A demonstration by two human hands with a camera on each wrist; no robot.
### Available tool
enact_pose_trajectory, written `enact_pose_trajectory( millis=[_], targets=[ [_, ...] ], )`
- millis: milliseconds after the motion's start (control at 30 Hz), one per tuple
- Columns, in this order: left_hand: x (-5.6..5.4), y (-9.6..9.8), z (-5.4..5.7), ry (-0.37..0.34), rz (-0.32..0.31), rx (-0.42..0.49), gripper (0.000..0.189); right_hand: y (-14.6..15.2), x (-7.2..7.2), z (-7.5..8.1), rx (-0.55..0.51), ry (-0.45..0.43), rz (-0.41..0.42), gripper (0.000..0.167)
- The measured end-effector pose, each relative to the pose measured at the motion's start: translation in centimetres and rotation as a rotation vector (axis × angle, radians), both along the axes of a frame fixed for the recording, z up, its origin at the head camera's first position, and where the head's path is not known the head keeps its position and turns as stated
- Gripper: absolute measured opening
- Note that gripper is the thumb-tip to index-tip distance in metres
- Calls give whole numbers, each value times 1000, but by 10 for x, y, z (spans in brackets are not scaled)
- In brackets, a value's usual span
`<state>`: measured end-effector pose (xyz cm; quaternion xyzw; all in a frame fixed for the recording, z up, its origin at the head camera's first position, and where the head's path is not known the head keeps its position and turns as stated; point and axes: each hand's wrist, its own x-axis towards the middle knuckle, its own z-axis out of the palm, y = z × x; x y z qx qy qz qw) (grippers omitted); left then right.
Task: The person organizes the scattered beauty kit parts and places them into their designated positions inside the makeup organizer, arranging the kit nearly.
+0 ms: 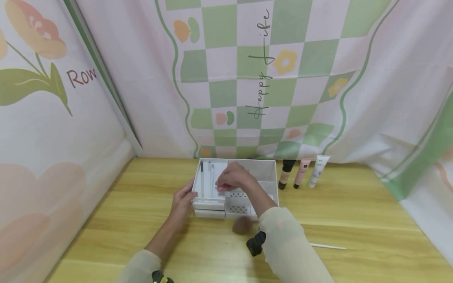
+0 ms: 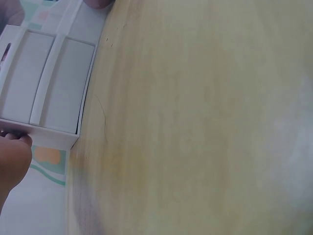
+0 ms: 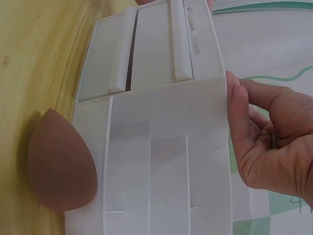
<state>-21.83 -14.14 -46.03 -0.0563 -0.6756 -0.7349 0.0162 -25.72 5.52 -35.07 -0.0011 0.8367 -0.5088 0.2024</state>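
A white desktop storage box (image 1: 263,167) stands on the table, with compartments and two small drawers (image 1: 209,214) at its front left. My left hand (image 1: 182,201) holds the box's left side, thumb by the front corner. Two slim, brush-like sticks (image 1: 202,182) lie in the left compartment. Over that compartment is my right hand (image 1: 233,177), its fingers bent and thumb close to them; whether they pinch anything is hidden. In the right wrist view, the right hand (image 3: 279,132) shows beside the box's upper edge. A brown teardrop makeup sponge (image 3: 61,164) sits at the box's front.
Right of the box stand three tubes: one beige with black (image 1: 284,177), one pink (image 1: 302,175), one white (image 1: 318,171). A thin white stick (image 1: 329,246) lies on the wooden table (image 1: 371,220), partly behind the right sleeve. A patterned curtain (image 1: 219,67) hangs behind.
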Motion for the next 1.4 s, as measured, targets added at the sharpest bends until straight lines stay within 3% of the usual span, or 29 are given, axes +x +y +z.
enact_pose_trajectory(
  millis=[367, 633, 933, 1400],
  targets=[
    [1, 0, 1, 8, 10, 9, 60, 8, 4, -13, -95, 66, 13, 17],
    [0, 2, 1, 15, 5, 38, 60, 17, 8, -18, -143, 166, 28, 19],
    [1, 3, 1, 21, 4, 33, 59, 48, 16, -24, -112, 245, -17, 25],
    [2, 5, 2, 9, 7, 54, 60, 90, 35, -22, -149, 386, 54, 29]
  ],
)
